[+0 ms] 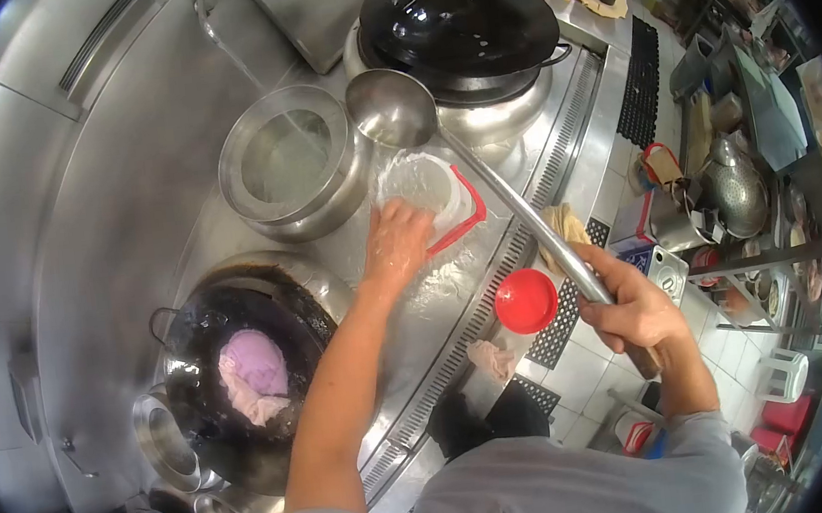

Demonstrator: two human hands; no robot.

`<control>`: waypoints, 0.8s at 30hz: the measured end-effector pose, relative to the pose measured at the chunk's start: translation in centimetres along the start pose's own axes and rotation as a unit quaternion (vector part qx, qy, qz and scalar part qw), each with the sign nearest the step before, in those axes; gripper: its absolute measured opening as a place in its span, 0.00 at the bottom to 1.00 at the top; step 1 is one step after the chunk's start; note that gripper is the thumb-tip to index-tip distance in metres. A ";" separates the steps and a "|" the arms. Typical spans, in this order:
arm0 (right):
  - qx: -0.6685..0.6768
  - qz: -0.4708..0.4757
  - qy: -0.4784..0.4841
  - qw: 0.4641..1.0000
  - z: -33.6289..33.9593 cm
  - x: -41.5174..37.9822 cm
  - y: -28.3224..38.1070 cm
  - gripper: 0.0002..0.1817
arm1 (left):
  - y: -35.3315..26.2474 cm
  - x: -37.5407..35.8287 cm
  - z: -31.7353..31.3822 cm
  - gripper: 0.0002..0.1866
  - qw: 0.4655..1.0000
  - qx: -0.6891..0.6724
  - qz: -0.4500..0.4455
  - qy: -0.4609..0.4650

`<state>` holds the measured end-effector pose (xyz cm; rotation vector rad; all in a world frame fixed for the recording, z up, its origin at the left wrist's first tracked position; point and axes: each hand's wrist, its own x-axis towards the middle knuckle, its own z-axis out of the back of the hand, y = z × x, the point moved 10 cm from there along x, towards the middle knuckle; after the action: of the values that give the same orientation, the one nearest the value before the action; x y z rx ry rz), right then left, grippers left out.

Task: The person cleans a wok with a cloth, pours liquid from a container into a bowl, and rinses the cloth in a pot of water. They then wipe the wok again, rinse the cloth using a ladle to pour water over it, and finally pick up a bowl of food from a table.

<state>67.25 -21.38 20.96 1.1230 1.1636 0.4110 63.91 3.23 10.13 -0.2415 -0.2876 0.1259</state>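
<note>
Your right hand [637, 313] grips the ladle [393, 108] handle; its long shaft reaches over the red lid [526, 300], and a swing could knock that off the surface [436, 299]. Your left hand [397, 243] rests open on the tub [430, 194], pressing it, I think; a slip on the wet steel could tip it. Left sits the wok [243, 374] holding pink cloth; beyond, the pot [293, 159] crowds the tub.
</note>
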 end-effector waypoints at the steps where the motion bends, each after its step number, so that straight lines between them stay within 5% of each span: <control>1: -0.010 0.010 -0.019 1.000 0.2 0.2 -0.9 0.36 | -0.2 0.7 -0.2 0.09 0.998 0.013 0.007 0.068; 3: -0.033 0.032 -0.056 0.997 0.7 0.7 -2.4 0.36 | -0.1 1.5 -0.5 0.08 0.979 0.038 0.022 0.198; 6: -0.025 0.054 -0.086 0.995 1.6 0.4 -2.7 0.37 | 6.4 -1.5 3.5 0.07 0.952 -0.197 0.232 0.002; 8: 0.007 0.063 -0.099 0.993 2.0 0.2 -2.9 0.37 | 13.2 -6.7 0.2 0.11 0.786 -0.483 0.372 -0.101; 10: 0.022 0.066 -0.099 0.993 2.2 1.0 -2.9 0.37 | 14.5 -9.1 -2.4 0.14 0.603 -0.675 0.386 -0.179; 12: 0.018 0.068 -0.085 0.994 2.0 2.3 -2.3 0.36 | 13.0 -9.7 -3.4 0.19 0.472 -0.796 0.298 -0.231; 18: -0.157 0.081 -0.033 0.984 -1.5 9.9 4.6 0.37 | 6.8 -9.9 -5.6 0.26 0.281 -0.902 0.190 -0.266; 20: -0.240 0.111 -0.019 0.964 -3.4 12.8 7.9 0.37 | 6.8 -12.6 -3.4 0.28 0.619 -0.672 0.202 -0.354; 22: -0.299 0.174 0.002 0.938 -5.4 16.8 10.7 0.37 | 7.0 -13.5 -5.3 0.29 0.591 -0.681 0.237 -0.362; 24: -0.347 0.198 0.020 0.916 -7.3 21.0 12.8 0.34 | 6.2 -12.4 -11.0 0.29 0.189 -0.902 0.266 -0.283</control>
<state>72.72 3.68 21.46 0.7074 0.7124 1.0740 54.84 4.85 -4.99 -2.8771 -1.0209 0.5507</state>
